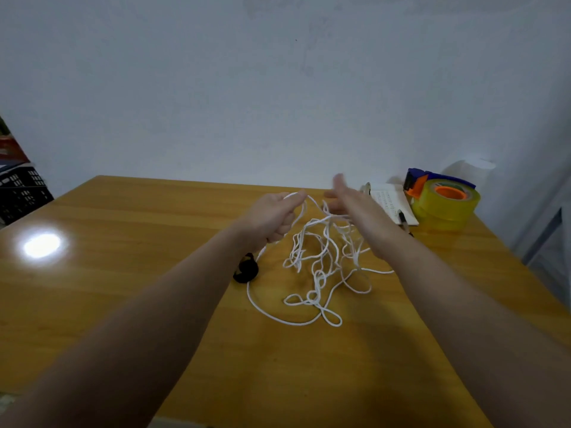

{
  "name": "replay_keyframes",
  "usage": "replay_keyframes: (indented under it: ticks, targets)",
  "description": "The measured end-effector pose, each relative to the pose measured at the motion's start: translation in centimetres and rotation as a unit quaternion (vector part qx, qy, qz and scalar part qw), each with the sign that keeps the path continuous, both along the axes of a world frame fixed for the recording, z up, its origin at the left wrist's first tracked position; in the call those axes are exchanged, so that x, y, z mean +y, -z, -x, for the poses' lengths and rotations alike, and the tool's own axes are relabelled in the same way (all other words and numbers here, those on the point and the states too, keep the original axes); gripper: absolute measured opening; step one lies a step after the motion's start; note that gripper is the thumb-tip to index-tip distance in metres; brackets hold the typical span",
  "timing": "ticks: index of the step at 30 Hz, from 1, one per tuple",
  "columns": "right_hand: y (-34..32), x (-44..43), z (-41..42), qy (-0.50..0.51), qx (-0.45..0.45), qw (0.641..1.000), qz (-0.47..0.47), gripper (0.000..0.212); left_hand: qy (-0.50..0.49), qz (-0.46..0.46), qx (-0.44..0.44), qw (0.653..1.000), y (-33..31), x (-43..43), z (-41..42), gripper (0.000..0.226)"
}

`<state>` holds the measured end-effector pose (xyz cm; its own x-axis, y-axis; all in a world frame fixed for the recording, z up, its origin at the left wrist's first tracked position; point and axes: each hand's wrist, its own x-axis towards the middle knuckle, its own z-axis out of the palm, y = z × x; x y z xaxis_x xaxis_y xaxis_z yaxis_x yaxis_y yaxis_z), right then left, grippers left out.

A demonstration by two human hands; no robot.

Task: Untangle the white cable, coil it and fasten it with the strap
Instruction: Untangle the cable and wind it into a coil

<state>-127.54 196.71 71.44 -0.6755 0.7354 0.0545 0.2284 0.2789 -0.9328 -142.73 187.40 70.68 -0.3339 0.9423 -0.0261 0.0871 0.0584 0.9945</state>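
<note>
The white cable (321, 264) is a loose tangle, partly lifted off the wooden table (123, 273), with loops trailing on the surface below. My left hand (272, 216) is raised above the table and pinches a strand of the cable between thumb and fingers. To its right my right hand (346, 202) is raised too and blurred, its fingers stretched out; cable strands hang beneath it, and I cannot tell whether it holds any. The black strap (246, 268) lies curled on the table just under my left wrist, beside a cable loop.
At the table's far right stand rolls of yellow tape (445, 203) with an orange-and-blue dispenser (420, 180), next to a white notepad (392, 202) with a pen. A black crate (21, 193) sits off the left edge. A wall rises behind the table.
</note>
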Motion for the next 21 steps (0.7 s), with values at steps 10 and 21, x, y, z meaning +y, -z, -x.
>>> replay_keyframes:
  ticks: [10, 21]
  targets:
    - [0.0, -0.2, -0.3, 0.088, 0.108, 0.971, -0.196, 0.03, -0.166, 0.059, 0.05, 0.983, 1.4, 1.0, 1.4, 0.043]
    - [2.9, 1.6, -3.9, 0.029, -0.098, 0.985, -0.138, 0.048, -0.281, -0.021, -0.112, 0.953, 2.7, 0.4, 4.4, 0.043]
